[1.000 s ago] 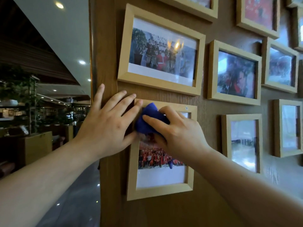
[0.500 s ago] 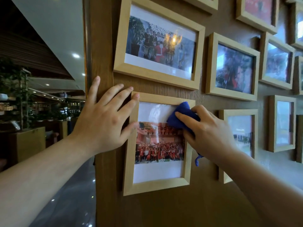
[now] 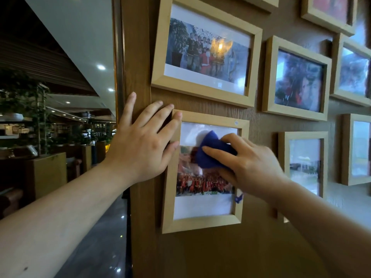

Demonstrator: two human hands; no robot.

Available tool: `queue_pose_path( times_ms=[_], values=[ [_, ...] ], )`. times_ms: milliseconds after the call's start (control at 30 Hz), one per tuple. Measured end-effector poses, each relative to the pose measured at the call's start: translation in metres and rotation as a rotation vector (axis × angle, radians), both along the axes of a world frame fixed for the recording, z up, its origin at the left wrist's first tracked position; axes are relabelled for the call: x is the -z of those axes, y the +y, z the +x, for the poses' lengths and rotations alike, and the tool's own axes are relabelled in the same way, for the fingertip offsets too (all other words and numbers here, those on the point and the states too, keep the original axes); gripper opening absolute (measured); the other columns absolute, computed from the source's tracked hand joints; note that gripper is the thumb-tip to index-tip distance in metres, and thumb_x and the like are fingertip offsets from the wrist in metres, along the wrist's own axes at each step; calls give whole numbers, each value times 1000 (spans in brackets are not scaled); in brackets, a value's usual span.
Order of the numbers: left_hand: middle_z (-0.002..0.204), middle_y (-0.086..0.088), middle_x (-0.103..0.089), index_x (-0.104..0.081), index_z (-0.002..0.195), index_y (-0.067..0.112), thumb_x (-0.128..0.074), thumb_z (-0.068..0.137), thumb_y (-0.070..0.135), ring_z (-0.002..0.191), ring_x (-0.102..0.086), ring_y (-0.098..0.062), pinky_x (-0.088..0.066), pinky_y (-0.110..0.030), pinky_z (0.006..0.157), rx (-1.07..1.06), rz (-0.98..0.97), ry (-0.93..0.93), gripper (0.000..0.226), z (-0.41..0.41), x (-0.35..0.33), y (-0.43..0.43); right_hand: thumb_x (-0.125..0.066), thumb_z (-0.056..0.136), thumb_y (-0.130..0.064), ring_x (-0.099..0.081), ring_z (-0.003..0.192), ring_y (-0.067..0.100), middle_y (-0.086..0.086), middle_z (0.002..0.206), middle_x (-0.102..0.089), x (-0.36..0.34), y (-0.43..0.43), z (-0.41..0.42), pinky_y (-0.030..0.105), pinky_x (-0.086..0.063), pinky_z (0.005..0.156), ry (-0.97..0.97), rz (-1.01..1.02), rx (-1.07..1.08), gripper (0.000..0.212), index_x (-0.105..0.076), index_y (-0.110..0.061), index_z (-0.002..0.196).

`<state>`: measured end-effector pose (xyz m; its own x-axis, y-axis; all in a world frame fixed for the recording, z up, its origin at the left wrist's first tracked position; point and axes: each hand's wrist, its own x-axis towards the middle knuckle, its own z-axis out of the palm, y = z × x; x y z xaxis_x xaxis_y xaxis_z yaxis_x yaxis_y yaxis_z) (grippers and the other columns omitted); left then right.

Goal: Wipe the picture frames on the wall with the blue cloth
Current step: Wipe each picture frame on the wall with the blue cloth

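Two hands on one frame: right wipes, left steadies.

Right hand [image 3: 249, 165] closed on the blue cloth [image 3: 210, 151], wadded and pressed flat to the glass of the lower-left frame [image 3: 202, 224], over the upper middle of the photo; a loose corner of cloth dangles below the wrist at the frame's right edge. Left hand [image 3: 140, 145] spread open, gripping nothing, palm on the wood wall [image 3: 200, 257], fingertips [image 3: 177, 115] touching the frame's top-left corner. Risk, as judged: a hard sideways stroke could tilt the frame or knock it off its hanger should the left hand ease off; the dangling corner might catch on the frame edge. Other frames hang above [image 3: 204, 51] and to the right [image 3: 297, 81], none touched by the cloth now.
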<state>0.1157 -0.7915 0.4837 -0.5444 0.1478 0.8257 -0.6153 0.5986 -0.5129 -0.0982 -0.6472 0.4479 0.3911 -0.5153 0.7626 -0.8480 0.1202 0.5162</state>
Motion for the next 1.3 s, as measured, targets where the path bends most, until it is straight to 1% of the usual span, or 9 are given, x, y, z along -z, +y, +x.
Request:
queue_pose_path(
  times_ms=[167, 300, 433, 500, 700, 833, 933, 1100, 1300],
  values=[
    [143, -14, -50, -44, 140, 14, -39, 94, 45, 137, -39, -30, -11, -67, 114, -3, -10, 1, 55, -1, 0, -2, -66, 81, -22, -58, 78, 32, 19, 104, -57, 4, 14, -28, 43, -51, 47, -107, -104, 57, 43, -60, -14, 124],
    [143, -14, -50, -44, 140, 14, -41, 94, 44, 137, -39, -31, -11, -67, 114, -8, -15, 11, 55, -2, 1, -2, -59, 86, -28, -57, 75, 28, 17, 103, -57, 12, 3, -6, 36, -49, 47, -27, -40, 6, 42, -58, -15, 126],
    [142, -14, -51, -45, 139, 13, -41, 94, 44, 137, -39, -30, -11, -66, 114, -4, -23, 24, 55, -2, 1, -1, -57, 90, -26, -56, 77, 28, 19, 105, -59, 24, -17, 24, 37, -50, 50, 74, 58, -88, 36, -57, -16, 124],
    [142, -14, -51, -45, 139, 13, -42, 94, 44, 137, -39, -30, -11, -66, 114, 1, -27, 27, 55, -3, 1, -1, -54, 92, -25, -56, 76, 28, 19, 104, -60, 26, -18, 26, 38, -50, 49, 80, 83, -106, 33, -58, -17, 124],
    [143, -14, -50, -43, 139, 14, -41, 94, 44, 137, -39, -31, -9, -66, 115, -2, -36, 32, 55, -3, 2, -2, -53, 90, -28, -58, 87, 26, 15, 113, -57, 33, 13, -20, 34, -51, 52, 133, 161, -3, 37, -53, -21, 127],
    [142, -14, -50, -44, 138, 14, -40, 94, 44, 137, -39, -31, -8, -65, 116, 4, -39, 37, 54, -4, 2, -2, -56, 88, -28, -59, 88, 27, 16, 115, -56, 38, 20, -25, 34, -51, 50, 123, 195, 21, 39, -52, -22, 126],
    [142, -14, -51, -44, 138, 14, -39, 94, 44, 136, -39, -31, -8, -65, 116, 8, -40, 40, 54, -5, 2, -2, -55, 88, -27, -55, 85, 24, 14, 112, -55, 40, 10, -5, 32, -48, 51, 178, 227, -46, 39, -51, -21, 126],
    [142, -15, -50, -43, 138, 13, -39, 93, 44, 137, -38, -31, -8, -65, 115, -1, -42, 39, 54, -4, 2, -3, -50, 93, -19, -49, 75, 23, 14, 101, -55, 52, -15, 32, 38, -47, 52, 233, 324, -167, 32, -54, -16, 125],
    [143, -14, -49, -42, 139, 14, -38, 93, 44, 137, -37, -31, -7, -65, 116, -6, -46, 44, 55, -4, 2, -4, -55, 91, -16, -49, 74, 24, 12, 98, -58, 56, -8, 15, 30, -39, 49, 268, 338, -136, 25, -60, -19, 116]
  ],
)
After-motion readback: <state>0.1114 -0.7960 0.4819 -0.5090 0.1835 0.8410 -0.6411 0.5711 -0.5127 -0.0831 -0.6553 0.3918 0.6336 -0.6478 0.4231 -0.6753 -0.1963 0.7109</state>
